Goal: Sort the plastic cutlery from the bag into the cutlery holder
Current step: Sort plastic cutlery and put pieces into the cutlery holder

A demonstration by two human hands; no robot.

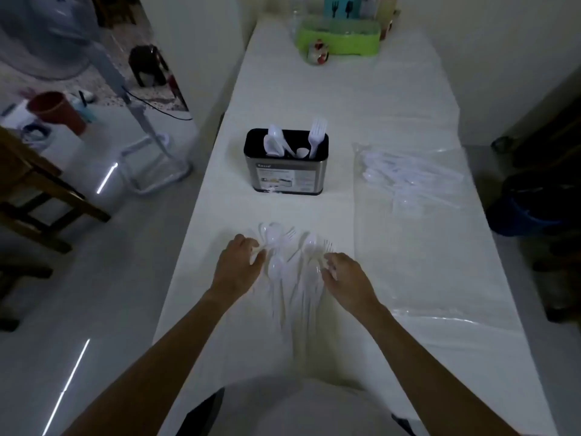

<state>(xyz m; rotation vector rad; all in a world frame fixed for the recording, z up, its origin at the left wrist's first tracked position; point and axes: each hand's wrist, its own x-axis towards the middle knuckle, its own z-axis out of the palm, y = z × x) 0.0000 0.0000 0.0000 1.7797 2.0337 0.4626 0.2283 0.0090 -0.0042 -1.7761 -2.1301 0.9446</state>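
Cutlery (290, 265) mostly unsorted: few pieces in holder (286, 166), pile near table's near edge, more in bag (408, 177). Left hand (237, 265) fingers pinching a piece; right hand (345, 278) fingers curled, grip unclear.

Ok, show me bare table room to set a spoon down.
Free: the cloth between the cutlery holder and the loose cutlery pile, and beyond the holder up to the green rack. Crowded: the pile between both hands, and the bag to the right.

Left hand (237, 265): palm down, fingers curled, forearm reaching forward.
Right hand (345, 276): palm down, fingers curled inward, arm extended.
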